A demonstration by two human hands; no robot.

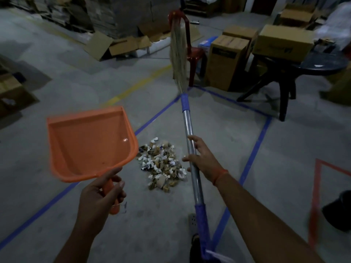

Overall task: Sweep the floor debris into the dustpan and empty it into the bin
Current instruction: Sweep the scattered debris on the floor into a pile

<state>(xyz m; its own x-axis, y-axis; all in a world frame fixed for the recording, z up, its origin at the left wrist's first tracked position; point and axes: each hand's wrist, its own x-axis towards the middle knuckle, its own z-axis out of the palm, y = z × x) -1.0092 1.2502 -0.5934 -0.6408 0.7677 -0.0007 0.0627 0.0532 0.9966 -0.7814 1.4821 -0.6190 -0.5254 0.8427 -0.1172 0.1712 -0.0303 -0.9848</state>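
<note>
The left hand [100, 192] grips the stubby handle of a smooth, glossy orange plastic dustpan [91, 141], held raised and empty above the grey concrete floor [57, 92]. The right hand [201, 158] wraps round the shiny metal shaft of a broom [187, 118] with blue-taped ends and pale straw bristles lifted off the floor. Between them, on the floor, lies a heap of crumpled paper and cardboard debris [163, 164].
</note>
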